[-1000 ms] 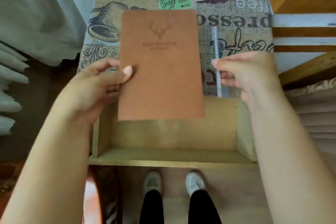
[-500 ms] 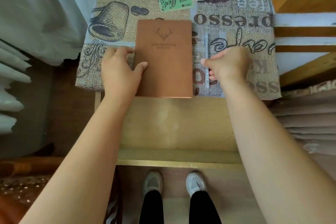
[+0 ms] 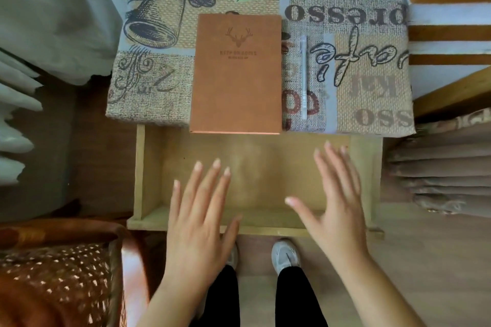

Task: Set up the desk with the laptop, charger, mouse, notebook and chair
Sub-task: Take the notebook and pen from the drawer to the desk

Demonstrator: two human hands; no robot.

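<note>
Left hand (image 3: 198, 223) and right hand (image 3: 336, 202) both spread wide, empty, hovering over the open drawer (image 3: 265, 167). Brown notebook (image 3: 236, 74) flat on the surface (image 3: 372, 74) at 12 o'clock, clear of both hands; pen (image 3: 303, 75) just beside it, 3 o'clock side.

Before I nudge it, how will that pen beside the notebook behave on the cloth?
The pen looks slim and round, so a sideways push would probably roll it, though the coarse tablecloth may slow that. It seems light and rigid. Pushed left, it would likely stop against the notebook.
</note>
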